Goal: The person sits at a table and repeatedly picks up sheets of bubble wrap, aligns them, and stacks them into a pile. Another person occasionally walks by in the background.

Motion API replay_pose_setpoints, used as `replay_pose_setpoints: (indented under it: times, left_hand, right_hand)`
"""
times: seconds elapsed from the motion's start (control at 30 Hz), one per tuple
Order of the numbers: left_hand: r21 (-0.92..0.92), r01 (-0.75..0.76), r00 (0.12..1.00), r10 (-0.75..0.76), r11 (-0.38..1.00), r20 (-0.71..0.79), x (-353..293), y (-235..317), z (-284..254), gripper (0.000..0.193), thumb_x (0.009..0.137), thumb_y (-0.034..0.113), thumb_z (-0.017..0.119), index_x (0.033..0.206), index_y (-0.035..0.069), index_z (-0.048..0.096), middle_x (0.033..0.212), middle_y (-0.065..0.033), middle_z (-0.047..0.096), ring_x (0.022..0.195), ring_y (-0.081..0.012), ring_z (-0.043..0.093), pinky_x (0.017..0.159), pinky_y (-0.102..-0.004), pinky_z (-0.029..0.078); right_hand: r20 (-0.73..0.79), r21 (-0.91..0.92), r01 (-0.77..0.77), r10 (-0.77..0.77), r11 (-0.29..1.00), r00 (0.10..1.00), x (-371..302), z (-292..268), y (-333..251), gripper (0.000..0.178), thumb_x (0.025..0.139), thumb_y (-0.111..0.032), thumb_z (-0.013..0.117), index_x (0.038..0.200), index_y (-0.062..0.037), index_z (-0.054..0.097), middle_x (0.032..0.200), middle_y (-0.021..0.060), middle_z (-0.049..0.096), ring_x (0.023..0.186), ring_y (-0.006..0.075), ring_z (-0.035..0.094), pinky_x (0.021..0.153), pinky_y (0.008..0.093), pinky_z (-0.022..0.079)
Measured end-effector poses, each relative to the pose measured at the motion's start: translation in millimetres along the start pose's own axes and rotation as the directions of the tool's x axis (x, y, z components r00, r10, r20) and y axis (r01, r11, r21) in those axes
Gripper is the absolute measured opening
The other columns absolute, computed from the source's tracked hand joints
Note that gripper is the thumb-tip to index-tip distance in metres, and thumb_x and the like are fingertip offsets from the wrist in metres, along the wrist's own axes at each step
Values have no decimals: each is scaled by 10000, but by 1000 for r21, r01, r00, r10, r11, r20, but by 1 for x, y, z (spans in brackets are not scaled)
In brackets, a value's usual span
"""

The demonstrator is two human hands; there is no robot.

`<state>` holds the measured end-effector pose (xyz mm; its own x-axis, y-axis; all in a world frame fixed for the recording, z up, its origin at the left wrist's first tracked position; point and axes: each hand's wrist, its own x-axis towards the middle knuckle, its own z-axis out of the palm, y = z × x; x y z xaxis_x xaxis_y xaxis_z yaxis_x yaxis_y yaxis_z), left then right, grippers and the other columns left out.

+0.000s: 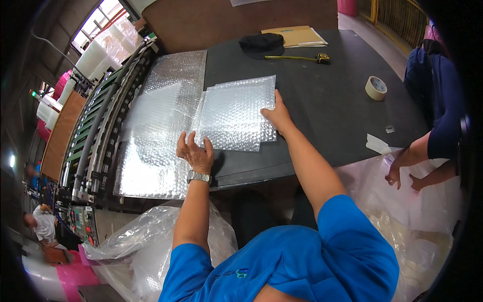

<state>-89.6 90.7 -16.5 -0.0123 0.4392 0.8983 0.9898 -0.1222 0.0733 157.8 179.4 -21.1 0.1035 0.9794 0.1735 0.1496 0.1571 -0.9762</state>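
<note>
A small stack of clear bubble wrap sheets point(234, 118) lies on the dark tabletop, its edges slightly uneven. At its right edge my right hand point(278, 115) grips it, thumb on top and the other fingers along the side. My left hand point(195, 155), with a watch on the wrist, is by the stack's lower left corner, fingers bent and spread apart with nothing between them. Left of the stack is a larger bubble wrap sheet point(151, 171), bright with reflected light. A blurred translucent sheet point(153, 110) shows over it, beside the machine's rollers.
A roller machine point(100, 126) borders the table on the left. Toward the back are a black cap point(261, 45), tape measure point(323, 58) and brown folder point(297, 36). A tape roll point(376, 88) stands at right. Another person's hands point(402, 173) are over plastic bags point(417, 201).
</note>
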Motion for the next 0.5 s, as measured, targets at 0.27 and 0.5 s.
replay_pose_setpoints:
  times: [0.27, 0.5]
  left_hand:
    - [338, 112, 882, -250, 934, 398, 7, 2, 14, 673, 765, 348, 467, 1316, 48, 223, 1280, -170, 317, 1230, -347, 225, 956, -567, 128]
    - [246, 82, 763, -220, 966, 608, 11, 5, 13, 507, 786, 374, 442, 1189, 67, 449, 1128, -130, 483, 1096, -269, 409, 960, -542, 171]
  right_hand:
    - [173, 328, -126, 71, 936, 982, 0, -9, -8, 741, 681, -9, 582, 1314, -17, 197, 1131, 153, 473, 991, 206, 492, 845, 270, 391]
    - [253, 542, -252, 130, 802, 959, -3, -20, -17, 754, 666, 39, 548, 1321, -34, 182, 1113, 149, 478, 965, 224, 505, 823, 299, 410]
